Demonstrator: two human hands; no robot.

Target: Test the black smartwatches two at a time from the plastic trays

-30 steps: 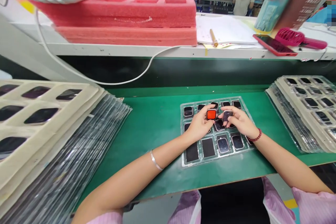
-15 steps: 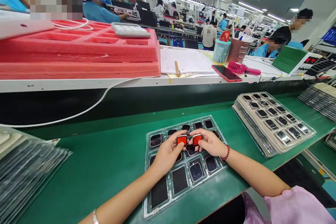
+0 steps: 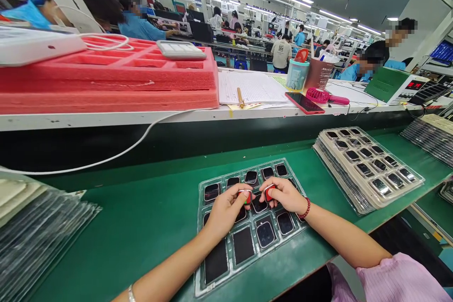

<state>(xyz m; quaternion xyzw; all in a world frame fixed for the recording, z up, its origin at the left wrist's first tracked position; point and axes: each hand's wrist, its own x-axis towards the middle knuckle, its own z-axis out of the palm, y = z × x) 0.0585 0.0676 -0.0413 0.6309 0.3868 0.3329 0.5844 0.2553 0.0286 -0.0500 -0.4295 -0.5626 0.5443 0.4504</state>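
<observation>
My left hand [image 3: 223, 208] pinches a small square smartwatch case [image 3: 245, 197], its lit screen showing red with some green. Between the thumb and fingers of my right hand [image 3: 288, 194] is a second smartwatch case [image 3: 270, 192] with a red screen, partly covered by the thumb. Both are held just above a clear plastic tray [image 3: 230, 251] and do not touch each other. Dark-screened watch cases [image 3: 265, 234] sit in many of its compartments. Two near-left compartments show only a flat dark bottom [image 3: 243, 245]. My hands and forearms hide some compartments.
Stacked trays of watches [image 3: 366, 165] stand to the right, and more stacked trays [image 3: 46, 231] at left. On the shelf are red foam [image 3: 148, 89], papers [image 3: 251, 87], a phone [image 3: 305, 103], a pink fan [image 3: 327, 96] and cups. A white cable [image 3: 141, 138] hangs down. People sit beyond.
The screen in my left hand has gone from all red to red with green. Both watches are tilted more, and my right thumb covers more of its screen. The camera view has shifted slightly.
</observation>
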